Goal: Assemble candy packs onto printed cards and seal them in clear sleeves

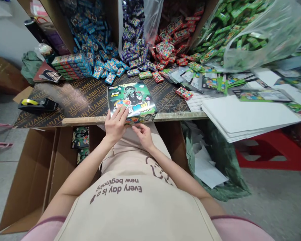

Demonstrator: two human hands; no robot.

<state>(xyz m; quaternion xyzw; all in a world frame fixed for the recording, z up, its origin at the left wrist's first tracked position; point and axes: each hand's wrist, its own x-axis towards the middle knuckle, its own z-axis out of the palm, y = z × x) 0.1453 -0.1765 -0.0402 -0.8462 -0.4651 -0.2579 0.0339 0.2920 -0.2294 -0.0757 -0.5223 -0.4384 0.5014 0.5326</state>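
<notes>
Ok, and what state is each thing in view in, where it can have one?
Green box: top panel down, front partly covered.
Left hand: laid on the box.
Right hand: at its front edge, grip unclear.
Tape dispenser: loaded with yellow tape.
Floor carton: open, more boxes inside.
Green bag: open, white sheets inside.
White cards: stacked, overhanging.
Red packs: loosely heaped.
</notes>
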